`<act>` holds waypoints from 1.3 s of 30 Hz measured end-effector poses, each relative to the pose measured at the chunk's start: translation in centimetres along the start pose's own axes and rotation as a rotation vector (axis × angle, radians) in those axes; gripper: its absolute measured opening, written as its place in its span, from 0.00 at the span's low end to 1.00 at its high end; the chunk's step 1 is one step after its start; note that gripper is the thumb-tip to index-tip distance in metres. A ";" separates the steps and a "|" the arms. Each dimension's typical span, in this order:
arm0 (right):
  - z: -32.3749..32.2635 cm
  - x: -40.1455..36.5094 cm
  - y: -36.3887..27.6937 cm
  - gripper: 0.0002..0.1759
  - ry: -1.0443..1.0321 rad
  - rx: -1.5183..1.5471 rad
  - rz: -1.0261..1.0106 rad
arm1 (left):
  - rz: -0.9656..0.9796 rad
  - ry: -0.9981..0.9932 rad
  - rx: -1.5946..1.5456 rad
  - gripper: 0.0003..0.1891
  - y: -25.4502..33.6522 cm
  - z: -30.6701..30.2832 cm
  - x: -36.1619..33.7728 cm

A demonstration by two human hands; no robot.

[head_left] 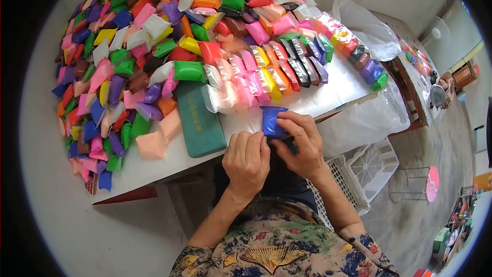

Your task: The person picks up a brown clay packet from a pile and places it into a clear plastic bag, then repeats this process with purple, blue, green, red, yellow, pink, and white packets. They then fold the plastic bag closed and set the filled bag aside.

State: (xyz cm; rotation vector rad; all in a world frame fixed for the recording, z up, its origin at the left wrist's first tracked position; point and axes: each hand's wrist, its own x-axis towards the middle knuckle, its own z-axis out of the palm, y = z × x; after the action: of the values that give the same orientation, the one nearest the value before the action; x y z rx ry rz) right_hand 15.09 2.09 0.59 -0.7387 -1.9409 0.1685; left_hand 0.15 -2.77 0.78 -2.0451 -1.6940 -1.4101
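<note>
A small blue packet in clear wrapping is between my hands at the table's front edge. My right hand grips it from the right, fingers over the top and thumb below. The fingers of my left hand are pinched together at its lower left edge. Just beyond, packets stand in two rows by colour, among them white packets, a yellow packet and black packets. To the left of these rows lies a flat green box with faint lettering.
A large heap of mixed coloured packets covers the table's left and back. Two peach packets lie near the front edge. At the right are a filled clear bag, plastic sheeting, a white basket and a pink-topped stool.
</note>
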 end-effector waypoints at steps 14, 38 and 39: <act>-0.7 -0.7 0.6 0.14 -0.031 -0.215 -0.071 | 0.072 -0.038 0.009 0.07 -0.3 -0.3 0.2; -1.5 -0.6 0.7 0.08 -0.002 -0.264 -0.109 | 0.184 -0.129 0.133 0.08 -0.7 -0.5 0.8; -1.8 -0.6 0.7 0.09 0.023 -0.261 -0.119 | 0.183 -0.141 0.129 0.08 -0.7 -0.7 0.9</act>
State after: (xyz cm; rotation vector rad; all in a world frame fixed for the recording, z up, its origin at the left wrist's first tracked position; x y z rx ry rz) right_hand 17.10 2.01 0.68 -0.7868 -2.0002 -0.1688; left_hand -0.90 -2.30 1.47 -2.2070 -1.5547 -1.0965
